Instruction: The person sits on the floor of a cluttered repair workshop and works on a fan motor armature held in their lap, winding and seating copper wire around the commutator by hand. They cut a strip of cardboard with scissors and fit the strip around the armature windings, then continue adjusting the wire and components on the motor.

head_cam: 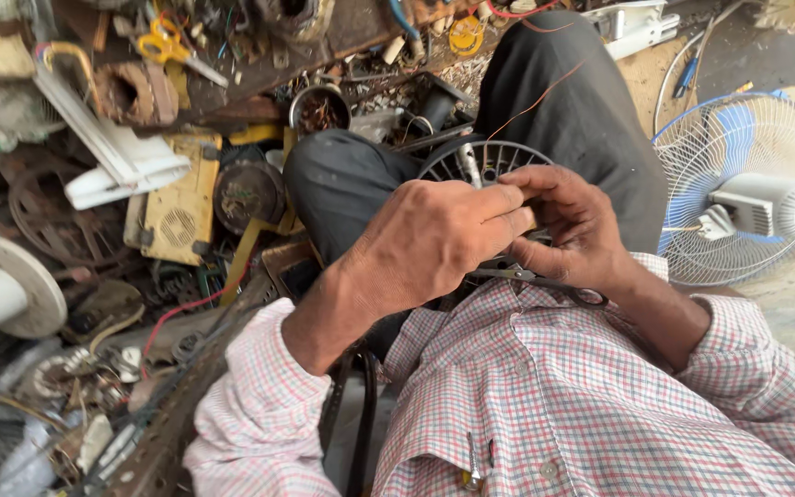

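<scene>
Metal bowl [319,108] of scrap beyond hands

Soft, even daylight fills the scene, brightest at the right around the white and blue wire-caged fan [747,198]. Shadows stay faint. Edges bend slightly outward, and focus holds sharp centrally.

Table fan [747,198] right of lap; yellow scissors [166,44] far left.

You are sitting in a cluttered repair workshop for small electrical appliances. Scrap parts pile up across the left of the frame: a yellow casing [181,207], a white spool [6,285], yellow scissors [166,44] at top. A table fan [747,189] stands at right.
</scene>
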### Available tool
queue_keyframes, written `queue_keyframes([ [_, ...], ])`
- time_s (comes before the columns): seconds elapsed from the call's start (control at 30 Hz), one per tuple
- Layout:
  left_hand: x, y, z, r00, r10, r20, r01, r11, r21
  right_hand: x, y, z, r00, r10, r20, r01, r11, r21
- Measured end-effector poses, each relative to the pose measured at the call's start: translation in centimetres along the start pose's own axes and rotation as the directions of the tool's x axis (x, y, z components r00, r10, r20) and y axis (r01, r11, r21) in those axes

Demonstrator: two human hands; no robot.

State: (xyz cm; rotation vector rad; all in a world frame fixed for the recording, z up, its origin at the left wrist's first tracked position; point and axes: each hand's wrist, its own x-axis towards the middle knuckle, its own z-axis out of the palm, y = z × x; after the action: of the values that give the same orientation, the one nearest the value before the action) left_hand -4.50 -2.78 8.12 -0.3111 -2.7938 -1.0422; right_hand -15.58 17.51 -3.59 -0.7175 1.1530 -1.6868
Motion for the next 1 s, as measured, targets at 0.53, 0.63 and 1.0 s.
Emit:
queue_keyframes([
  [0.53,3.6,-1.4,-0.4,0.9,0.15,0.41,-0.231,0.96,0.158,-0.3,1.7,0.1,0.998,-0.065,-0.002,0.065,0.994,0.083],
  [0.63,3.5,-1.6,-0.3,0.9,0.145,0.412,-0.22,0.965,0.141,-0.2,1.7,0.2,0.997,-0.082,0.005,0.082,0.995,0.063],
  [1.0,3.6,-1.7,-0.4,0.925,0.15,0.349,-0.186,0.98,0.072,-0.3,2.1,0.0,0.995,-0.096,0.004,0.096,0.993,0.076],
])
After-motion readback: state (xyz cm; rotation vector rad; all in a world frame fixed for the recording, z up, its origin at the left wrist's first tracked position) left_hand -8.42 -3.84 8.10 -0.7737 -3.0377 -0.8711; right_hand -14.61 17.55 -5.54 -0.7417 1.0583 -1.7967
